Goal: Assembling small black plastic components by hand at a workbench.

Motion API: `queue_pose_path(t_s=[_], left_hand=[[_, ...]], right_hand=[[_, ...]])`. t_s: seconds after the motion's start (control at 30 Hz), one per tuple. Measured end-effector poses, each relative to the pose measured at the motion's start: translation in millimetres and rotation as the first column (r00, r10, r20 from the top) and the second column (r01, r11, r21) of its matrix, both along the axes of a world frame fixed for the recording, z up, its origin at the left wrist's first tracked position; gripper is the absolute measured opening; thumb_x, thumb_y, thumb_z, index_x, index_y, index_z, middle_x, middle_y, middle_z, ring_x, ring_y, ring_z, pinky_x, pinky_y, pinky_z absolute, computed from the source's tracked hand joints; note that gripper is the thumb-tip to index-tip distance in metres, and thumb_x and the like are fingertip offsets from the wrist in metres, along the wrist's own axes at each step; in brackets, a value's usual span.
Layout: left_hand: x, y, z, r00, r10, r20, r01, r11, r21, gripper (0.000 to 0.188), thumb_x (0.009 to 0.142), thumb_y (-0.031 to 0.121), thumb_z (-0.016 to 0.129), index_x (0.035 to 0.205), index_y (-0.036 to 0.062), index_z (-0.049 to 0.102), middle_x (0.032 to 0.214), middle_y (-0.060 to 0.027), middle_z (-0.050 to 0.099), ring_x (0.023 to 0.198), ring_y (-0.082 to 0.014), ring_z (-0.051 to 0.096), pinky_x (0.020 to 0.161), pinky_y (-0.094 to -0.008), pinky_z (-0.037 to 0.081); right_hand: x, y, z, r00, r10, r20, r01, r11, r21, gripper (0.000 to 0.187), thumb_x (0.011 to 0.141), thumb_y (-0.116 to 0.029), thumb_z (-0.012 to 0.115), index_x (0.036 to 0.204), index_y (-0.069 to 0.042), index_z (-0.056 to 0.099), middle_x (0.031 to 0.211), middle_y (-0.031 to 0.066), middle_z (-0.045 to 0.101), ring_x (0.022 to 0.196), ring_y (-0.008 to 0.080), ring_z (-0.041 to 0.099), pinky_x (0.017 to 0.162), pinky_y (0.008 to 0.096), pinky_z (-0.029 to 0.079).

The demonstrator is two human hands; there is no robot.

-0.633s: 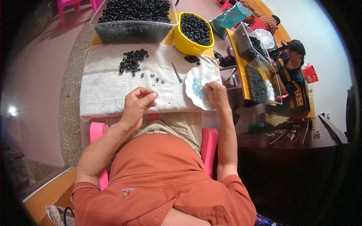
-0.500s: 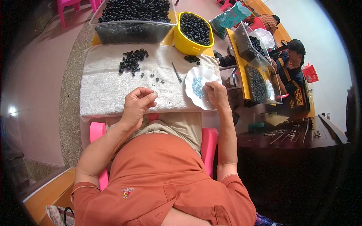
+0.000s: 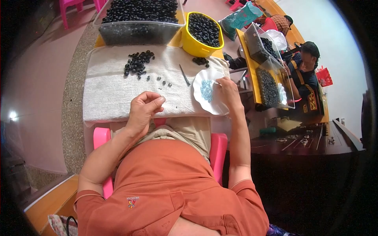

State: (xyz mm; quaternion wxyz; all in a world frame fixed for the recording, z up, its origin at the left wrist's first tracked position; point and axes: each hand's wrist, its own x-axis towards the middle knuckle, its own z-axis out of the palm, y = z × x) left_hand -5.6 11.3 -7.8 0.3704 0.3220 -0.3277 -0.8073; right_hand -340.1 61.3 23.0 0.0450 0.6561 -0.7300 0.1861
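Above the near edge of a white towel (image 3: 110,92), my left hand (image 3: 145,112) is closed, thumb against the forefinger; anything pinched there is too small to see. My right hand (image 3: 230,95) hangs over the right rim of a scalloped white dish (image 3: 200,103), its fingers drawn together and their tips partly hidden. Tiny pale-blue beads (image 3: 206,90) lie in that dish. Dark tweezers (image 3: 184,74) rest to its left. Beyond my left hand are a pile of black beads (image 3: 138,63) and a short row of loose ones (image 3: 159,78).
A clear bin (image 3: 138,33) and a yellow tub (image 3: 197,48), both full of black beads, stand at the far edge. A few black beads (image 3: 201,61) lie below the tub. At right, a person (image 3: 305,70) sits by a table with more clear bins (image 3: 267,86).
My right hand has shifted slightly away from me and to the right, along the dish's rim. My left hand has stayed in place.
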Motion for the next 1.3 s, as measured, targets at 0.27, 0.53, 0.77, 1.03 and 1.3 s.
queue_pose_path(t_s=[0.27, 0.53, 0.77, 1.03, 1.3], left_hand=[[0.6, 0.0, 4.8, 1.0, 0.009, -0.009, -0.009, 1.0, 0.012, 0.01, 0.086, 0.008, 0.072, 0.092, 0.0062, 0.064, 0.085, -0.001, 0.063, 0.072, -0.0095, 0.06, 0.068, -0.0226, 0.052], [-0.7, -0.2, -0.6, 1.0, 0.004, -0.027, -0.004, 1.0, -0.01, 0.011, 0.086, 0.01, 0.072, 0.093, 0.0071, 0.063, 0.087, -0.0012, 0.063, 0.074, -0.0099, 0.059, 0.07, -0.0237, 0.052], [-1.7, 0.1, 1.4, 0.999, 0.012, -0.048, -0.011, 1.0, 0.018, 0.01, 0.085, 0.006, 0.072, 0.091, 0.0054, 0.065, 0.083, -0.0006, 0.064, 0.073, -0.0079, 0.06, 0.068, -0.0223, 0.053], [0.7, 0.6, 5.0, 0.999, -0.008, -0.033, 0.008, 1.0, 0.004, 0.011, 0.084, 0.007, 0.073, 0.09, 0.0051, 0.064, 0.082, -0.0013, 0.064, 0.072, -0.0084, 0.06, 0.068, -0.022, 0.052], [0.4, 2.7, 3.6, 0.982, -0.126, -0.143, 0.128, 0.992, 0.008, 0.011, 0.087, 0.008, 0.07, 0.095, 0.0055, 0.062, 0.086, -0.0028, 0.065, 0.075, -0.0117, 0.063, 0.069, -0.0266, 0.053]], right_hand=[[6.1, -12.7, 11.5, 0.997, -0.007, -0.074, 0.024, 0.974, 0.225, 0.019, 0.08, -0.004, 0.055, 0.088, 0.001, 0.071, 0.086, 0.0245, 0.066, 0.085, 0.0395, 0.065, 0.082, 0.0425, 0.051], [1.8, -12.1, 22.5, 0.998, 0.018, -0.061, 0.001, 0.955, 0.295, 0.019, 0.074, -0.004, 0.059, 0.087, 0.001, 0.071, 0.082, 0.0258, 0.064, 0.082, 0.0391, 0.066, 0.078, 0.0424, 0.052], [2.9, -4.1, 20.0, 1.0, 0.01, 0.008, -0.011, 0.979, 0.204, 0.022, 0.076, -0.002, 0.061, 0.096, 0.0, 0.069, 0.088, 0.0223, 0.066, 0.084, 0.0378, 0.065, 0.076, 0.0401, 0.051], [51.9, 12.3, 20.7, 0.793, 0.134, 0.594, -0.116, 0.991, -0.068, 0.013, 0.088, 0.002, 0.062, 0.101, 0.004, 0.065, 0.084, 0.0075, 0.066, 0.077, 0.0114, 0.064, 0.069, 0.0254, 0.051], [122.6, 14.5, 3.1, 0.139, 0.166, 0.976, -0.309, 0.944, -0.117, 0.007, 0.087, 0.004, 0.064, 0.095, 0.006, 0.064, 0.091, 0.0064, 0.063, 0.08, 0.0159, 0.066, 0.073, 0.0277, 0.056]])
